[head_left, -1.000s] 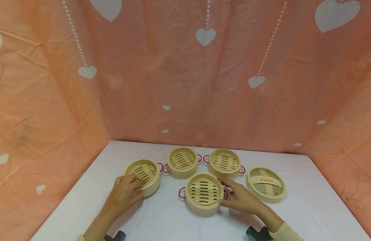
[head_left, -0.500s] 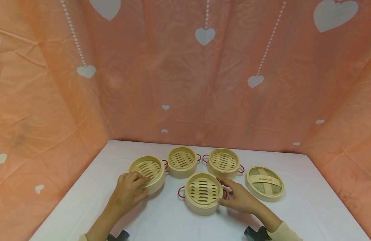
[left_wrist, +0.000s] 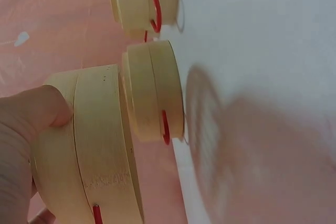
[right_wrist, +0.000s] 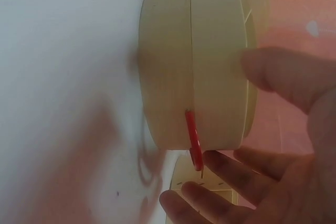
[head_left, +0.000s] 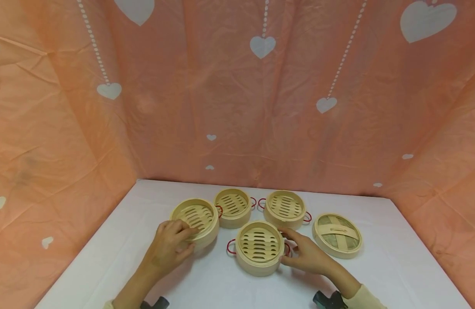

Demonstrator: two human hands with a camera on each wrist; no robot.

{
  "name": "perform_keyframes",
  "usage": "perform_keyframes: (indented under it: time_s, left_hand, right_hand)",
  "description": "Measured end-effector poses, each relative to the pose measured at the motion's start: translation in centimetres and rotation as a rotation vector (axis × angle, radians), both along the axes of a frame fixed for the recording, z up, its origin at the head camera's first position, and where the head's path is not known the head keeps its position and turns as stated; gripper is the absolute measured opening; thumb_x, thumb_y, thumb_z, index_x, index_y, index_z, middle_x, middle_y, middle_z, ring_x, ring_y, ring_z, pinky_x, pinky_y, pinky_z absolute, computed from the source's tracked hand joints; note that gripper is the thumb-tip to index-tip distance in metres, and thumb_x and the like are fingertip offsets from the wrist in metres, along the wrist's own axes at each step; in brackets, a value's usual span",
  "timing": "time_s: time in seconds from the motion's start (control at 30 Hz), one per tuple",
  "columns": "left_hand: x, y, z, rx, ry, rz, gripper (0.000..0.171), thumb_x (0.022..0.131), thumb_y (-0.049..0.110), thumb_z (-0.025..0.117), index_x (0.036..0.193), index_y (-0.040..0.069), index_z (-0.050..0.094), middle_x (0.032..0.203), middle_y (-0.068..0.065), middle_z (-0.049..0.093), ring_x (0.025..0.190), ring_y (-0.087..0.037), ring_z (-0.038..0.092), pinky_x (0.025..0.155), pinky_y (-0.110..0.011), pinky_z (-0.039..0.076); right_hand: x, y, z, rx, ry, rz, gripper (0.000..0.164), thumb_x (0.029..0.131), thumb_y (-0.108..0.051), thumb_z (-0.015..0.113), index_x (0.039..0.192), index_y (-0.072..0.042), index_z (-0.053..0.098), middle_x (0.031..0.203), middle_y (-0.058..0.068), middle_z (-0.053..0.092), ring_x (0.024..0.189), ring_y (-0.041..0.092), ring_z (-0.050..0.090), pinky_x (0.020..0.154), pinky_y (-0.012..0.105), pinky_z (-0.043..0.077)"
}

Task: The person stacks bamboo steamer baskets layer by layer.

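The left hand [head_left: 167, 245] has fingers clamped on a round, pale-bamboo steamer [head_left: 200, 214] above the desk [head_left: 218, 294]; the right hand [head_left: 310, 254], fingers apart, touches the near, red-handled bamboo basket [head_left: 259, 245].

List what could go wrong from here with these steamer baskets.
First, the left hand grips the raised basket near one side, so it might tilt or slip. Second, in the head view that basket looks close to the back-left basket, so they could knock together. Third, the fingers of the right hand lie near the red handle of the front basket and might snag it.
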State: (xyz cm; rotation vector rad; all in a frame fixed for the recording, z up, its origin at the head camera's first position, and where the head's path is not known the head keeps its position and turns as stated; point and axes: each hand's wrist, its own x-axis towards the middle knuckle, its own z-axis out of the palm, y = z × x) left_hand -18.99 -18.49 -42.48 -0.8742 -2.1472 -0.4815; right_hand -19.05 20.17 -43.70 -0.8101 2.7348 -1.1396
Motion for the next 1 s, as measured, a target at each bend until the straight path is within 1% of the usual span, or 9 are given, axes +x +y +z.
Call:
perform_keyframes:
  time_s: [0.27,0.47,0.53,0.6,0.77,0.87,1.0]
  left_hand:
    - [-0.1,1.4,0.6,-0.006,0.024,-0.032,0.036,0.058,0.012,0.078,0.093,0.017,0.073,0.085,0.006,0.053,0.081,-0.011,0.052,0.083,-0.04,0.039]
    - [0.2,2.4,1.2,-0.008,0.019,-0.071,0.038,0.059,0.009,0.078,0.095,0.018,0.072,0.087,0.006,0.053,0.083,-0.011,0.053,0.087,-0.041,0.039]
    - [0.3,2.6,1.3,-0.011,0.018,-0.087,0.039,0.059,0.009,0.078,0.095,0.019,0.071,0.087,0.006,0.053,0.083,-0.011,0.053,0.088,-0.041,0.039]
    - [0.3,2.9,1.4,-0.013,0.014,-0.1,0.038,0.059,0.009,0.078,0.095,0.019,0.071,0.088,0.006,0.053,0.084,-0.011,0.053,0.089,-0.041,0.04]
    - [0.5,3.5,1.7,-0.026,-0.037,-0.113,0.034,0.064,0.01,0.077,0.096,0.018,0.071,0.09,0.006,0.054,0.087,-0.011,0.052,0.093,-0.042,0.039]
    - [0.6,3.8,1.9,-0.032,-0.063,-0.115,0.031,0.067,0.011,0.076,0.097,0.019,0.071,0.09,0.006,0.055,0.087,-0.011,0.051,0.095,-0.041,0.038]
    - [0.5,4.3,2.0,-0.036,-0.061,-0.123,0.03,0.068,0.012,0.077,0.096,0.019,0.071,0.09,0.006,0.055,0.088,-0.011,0.052,0.095,-0.04,0.039]
  right_hand:
    - [-0.1,0.0,-0.2,-0.012,0.009,0.01,0.071,0.081,-0.027,0.075,0.14,-0.005,0.042,0.131,0.015,0.058,0.12,0.042,0.055,0.083,0.05,0.053]
    - [-0.1,0.0,-0.3,-0.019,0.0,0.009,0.072,0.081,-0.027,0.075,0.14,-0.004,0.041,0.13,0.016,0.059,0.118,0.044,0.055,0.084,0.051,0.053]
    - [-0.1,0.0,-0.3,-0.013,-0.003,0.005,0.073,0.08,-0.027,0.075,0.14,-0.004,0.041,0.128,0.016,0.06,0.117,0.042,0.056,0.083,0.048,0.053]
    - [-0.1,0.1,-0.3,-0.009,-0.009,-0.004,0.074,0.079,-0.027,0.076,0.14,-0.004,0.041,0.127,0.015,0.061,0.116,0.041,0.056,0.081,0.043,0.053]
    - [-0.1,0.1,-0.2,-0.008,-0.038,-0.026,0.075,0.078,-0.028,0.077,0.14,-0.006,0.041,0.124,0.015,0.062,0.116,0.039,0.057,0.076,0.032,0.052]
    - [-0.1,0.2,-0.1,-0.014,-0.046,-0.026,0.074,0.078,-0.027,0.077,0.139,-0.005,0.041,0.123,0.016,0.062,0.115,0.04,0.057,0.075,0.03,0.053]
    - [-0.2,0.2,0.1,-0.021,-0.05,-0.022,0.074,0.078,-0.027,0.078,0.138,-0.004,0.041,0.124,0.019,0.061,0.116,0.042,0.056,0.075,0.033,0.054]
